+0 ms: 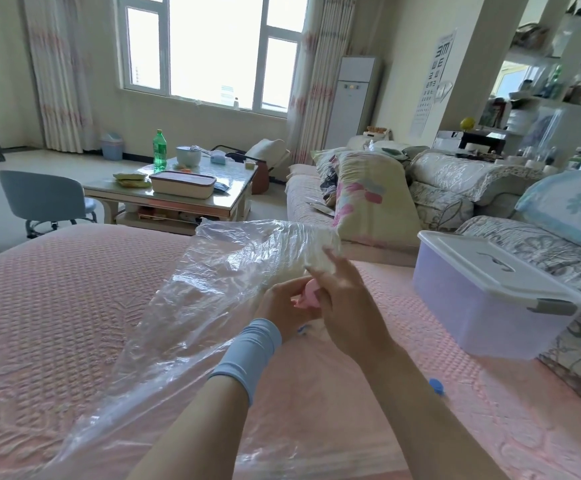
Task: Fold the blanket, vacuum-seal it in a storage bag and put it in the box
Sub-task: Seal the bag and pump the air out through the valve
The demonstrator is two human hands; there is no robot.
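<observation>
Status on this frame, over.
Left hand grips small pink piece at plastic bag; right hand beside it, grip unclear. Bag crumpled, partly lifted. Nearby box closed.

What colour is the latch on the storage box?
Grey latch on the white-lidded box; head view.

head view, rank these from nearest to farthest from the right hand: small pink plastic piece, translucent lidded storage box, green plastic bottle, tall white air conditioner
1. small pink plastic piece: right against the right hand, on its left side.
2. translucent lidded storage box: off to the right.
3. green plastic bottle: across the room, left.
4. tall white air conditioner: far back corner, right of centre.
</observation>
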